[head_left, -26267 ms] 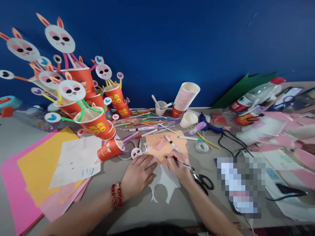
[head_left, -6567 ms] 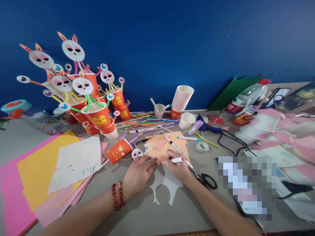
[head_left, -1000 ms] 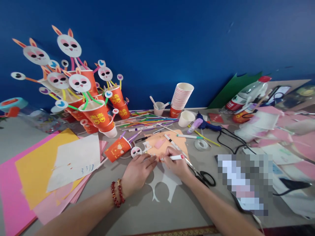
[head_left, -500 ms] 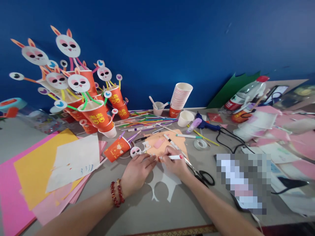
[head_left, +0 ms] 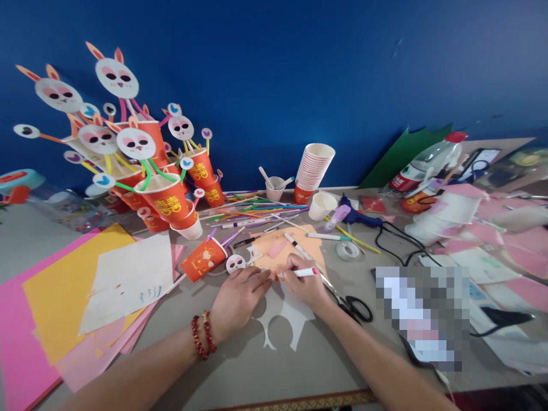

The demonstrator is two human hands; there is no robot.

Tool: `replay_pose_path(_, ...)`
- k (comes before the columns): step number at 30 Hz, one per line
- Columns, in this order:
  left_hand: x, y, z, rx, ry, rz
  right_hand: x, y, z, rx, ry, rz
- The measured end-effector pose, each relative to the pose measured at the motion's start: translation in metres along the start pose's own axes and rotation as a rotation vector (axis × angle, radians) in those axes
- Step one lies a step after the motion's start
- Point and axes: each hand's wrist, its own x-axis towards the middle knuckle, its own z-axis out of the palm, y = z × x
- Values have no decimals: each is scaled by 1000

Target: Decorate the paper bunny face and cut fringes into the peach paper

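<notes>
My right hand (head_left: 305, 282) grips a white marker with a red end (head_left: 302, 273), its tip pointing left onto a small paper piece. My left hand (head_left: 237, 297) lies on the table with its fingers stretched forward, pressing that small piece down at the edge of an orange paper sheet (head_left: 295, 246). A red bead bracelet (head_left: 202, 343) circles my left wrist. Under both hands lies a white cut-out paper scrap (head_left: 285, 322). A small white bunny face disc (head_left: 236, 263) rests just beyond my left fingers.
Red paper cups with bunny faces on straws (head_left: 165, 197) crowd the back left. A tipped red cup (head_left: 201, 260), loose coloured straws (head_left: 257, 210), a stack of cups (head_left: 314, 168), a glue gun (head_left: 357, 217), tape (head_left: 347, 250), scissors (head_left: 353, 307) and coloured sheets (head_left: 64, 291) surround the hands.
Much earlier my right hand held a thin pen; now it holds the red-ended marker. Over the last second both hands stay nearly still, and only the view shifts slightly.
</notes>
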Motion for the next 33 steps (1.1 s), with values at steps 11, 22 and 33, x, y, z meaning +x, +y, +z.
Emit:
replay_pose_path(11,1,0,-1,6,-11,3,0,-2,-1,29,9,2)
replay_pose_path(22,0,-1,2,-14,11,5,0,-2,-1,14,-14,-24)
replay_pose_path(33,0,-1,1,2,13,4,-1,0,-2,26,-22,-32)
